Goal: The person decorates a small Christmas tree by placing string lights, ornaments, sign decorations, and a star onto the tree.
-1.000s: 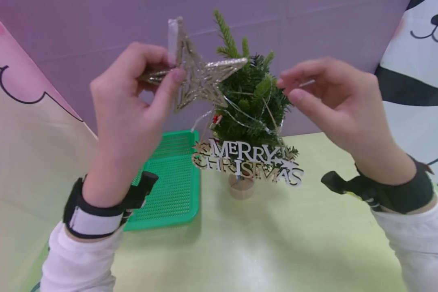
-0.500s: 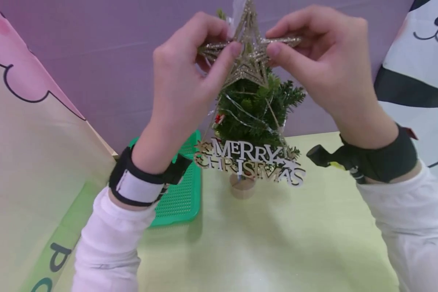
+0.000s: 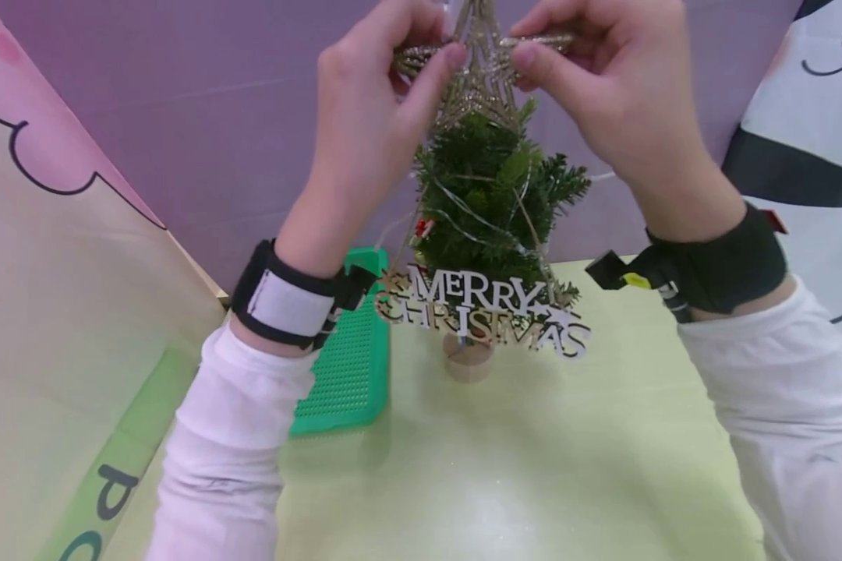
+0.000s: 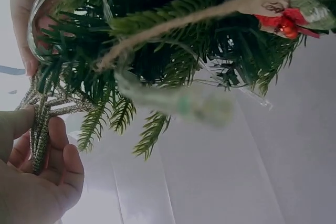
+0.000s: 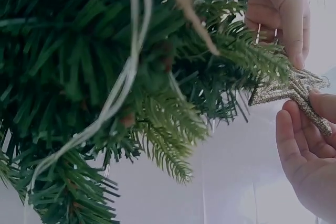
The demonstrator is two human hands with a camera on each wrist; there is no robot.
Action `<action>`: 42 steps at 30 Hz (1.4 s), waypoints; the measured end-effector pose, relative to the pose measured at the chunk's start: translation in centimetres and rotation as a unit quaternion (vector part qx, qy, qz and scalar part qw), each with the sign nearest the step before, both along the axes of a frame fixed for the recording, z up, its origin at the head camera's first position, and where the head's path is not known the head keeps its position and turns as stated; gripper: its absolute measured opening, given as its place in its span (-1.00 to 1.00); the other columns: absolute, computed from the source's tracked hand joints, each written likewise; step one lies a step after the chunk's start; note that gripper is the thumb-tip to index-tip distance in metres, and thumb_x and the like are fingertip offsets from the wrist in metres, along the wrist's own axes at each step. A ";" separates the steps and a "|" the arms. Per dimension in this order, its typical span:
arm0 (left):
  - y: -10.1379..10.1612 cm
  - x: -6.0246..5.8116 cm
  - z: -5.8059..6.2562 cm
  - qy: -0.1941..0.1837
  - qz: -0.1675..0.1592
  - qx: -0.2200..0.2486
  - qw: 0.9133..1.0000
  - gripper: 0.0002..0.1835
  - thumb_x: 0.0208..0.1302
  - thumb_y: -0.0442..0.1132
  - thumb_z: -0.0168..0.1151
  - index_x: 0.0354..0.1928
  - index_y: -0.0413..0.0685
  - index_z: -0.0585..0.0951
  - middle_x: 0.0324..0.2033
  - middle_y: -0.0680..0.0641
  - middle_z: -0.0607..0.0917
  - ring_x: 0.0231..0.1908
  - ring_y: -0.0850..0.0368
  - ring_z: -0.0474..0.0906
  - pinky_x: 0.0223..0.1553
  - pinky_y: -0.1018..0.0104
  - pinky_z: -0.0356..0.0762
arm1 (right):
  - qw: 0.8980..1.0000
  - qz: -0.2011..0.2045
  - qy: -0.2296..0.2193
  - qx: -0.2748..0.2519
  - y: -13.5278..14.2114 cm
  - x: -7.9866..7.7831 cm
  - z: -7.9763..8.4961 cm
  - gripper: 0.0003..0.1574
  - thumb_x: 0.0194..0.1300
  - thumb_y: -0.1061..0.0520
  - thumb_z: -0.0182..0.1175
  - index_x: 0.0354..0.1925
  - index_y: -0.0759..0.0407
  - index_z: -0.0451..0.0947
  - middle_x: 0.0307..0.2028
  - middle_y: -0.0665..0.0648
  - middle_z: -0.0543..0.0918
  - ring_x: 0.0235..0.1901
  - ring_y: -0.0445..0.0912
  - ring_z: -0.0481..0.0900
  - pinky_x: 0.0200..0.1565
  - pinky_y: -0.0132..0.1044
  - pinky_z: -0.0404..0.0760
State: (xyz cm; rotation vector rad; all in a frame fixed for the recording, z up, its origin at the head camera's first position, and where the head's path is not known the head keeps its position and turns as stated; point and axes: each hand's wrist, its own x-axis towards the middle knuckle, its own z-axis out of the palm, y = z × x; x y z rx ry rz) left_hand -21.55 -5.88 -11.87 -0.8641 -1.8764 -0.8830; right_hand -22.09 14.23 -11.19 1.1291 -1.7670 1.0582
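Note:
A gold glitter star is at the top of a small green Christmas tree, its upper tip cut off by the head view's edge. My left hand pinches the star's left point between thumb and fingers. On the other side my right hand pinches the right point. Both wrist views show the star against the tree's top branches; whether it sits firmly on them I cannot tell. A "Merry Christmas" sign hangs by twine on the tree's front.
The tree stands on a round wooden base on a pale green table. To its left lies a green perforated basket, partly behind my left forearm. Clear string-light wire winds round the branches. A red ornament hangs on the left side.
My left hand has brought the star rightward and up over the treetop. The right hand has come in from the right and taken hold of its other point. Both hands have since risen further in view.

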 end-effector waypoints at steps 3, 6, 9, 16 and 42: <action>0.1 -0.5 0.1 -0.001 0.006 -0.005 1.000 -0.72 0.36 -0.09 0.09 -0.13 -0.17 0.59 -0.24 0.02 0.66 -0.31 0.41 0.49 -0.29 0.56 0.42 | 0.999 0.019 -0.024 -0.014 0.2 -0.5 0.2 -0.81 0.25 0.34 0.18 -0.15 0.34 0.60 -0.25 0.17 0.66 -0.36 -0.16 0.62 -0.18 -0.43 0.59; 0.2 -0.7 0.3 -0.007 0.011 -0.012 1.000 -0.71 0.36 -0.07 0.09 -0.12 -0.15 0.59 -0.22 0.03 0.66 -0.25 0.44 0.52 -0.29 0.58 0.42 | 0.999 0.025 -0.031 -0.005 0.5 -0.8 0.5 -0.76 0.27 0.32 0.16 -0.08 0.30 0.57 -0.22 0.15 0.66 -0.33 -0.12 0.62 -0.13 -0.40 0.59; 0.2 -0.8 0.3 -0.037 0.011 -0.011 0.999 -0.72 0.35 -0.08 0.11 -0.12 -0.14 0.59 -0.21 0.05 0.66 -0.21 0.45 0.52 -0.30 0.58 0.41 | 0.999 0.031 -0.038 0.010 0.6 -1.0 0.5 -0.77 0.29 0.31 0.14 -0.08 0.32 0.58 -0.23 0.17 0.65 -0.35 -0.10 0.60 -0.15 -0.39 0.58; 0.0 -1.1 0.4 -0.099 -0.001 -0.002 0.995 -0.75 0.30 -0.09 0.16 -0.14 -0.11 0.60 -0.21 0.08 0.65 -0.24 0.41 0.51 -0.29 0.54 0.42 | 0.998 0.024 -0.047 0.033 0.7 -1.4 0.0 -0.82 0.29 0.31 0.13 -0.17 0.38 0.61 -0.30 0.15 0.63 -0.41 -0.11 0.59 -0.20 -0.42 0.58; -0.2 -0.9 -0.9 -0.153 -0.035 -0.016 0.987 -0.78 0.26 -0.17 0.23 -0.18 -0.19 0.60 -0.25 0.01 0.67 -0.27 0.39 0.54 -0.18 0.55 0.52 | 0.977 0.092 -0.192 -0.027 1.4 -1.5 -1.3 -0.88 0.25 0.36 0.16 -0.26 0.42 0.61 -0.35 0.13 0.68 -0.38 -0.06 0.61 -0.23 -0.46 0.59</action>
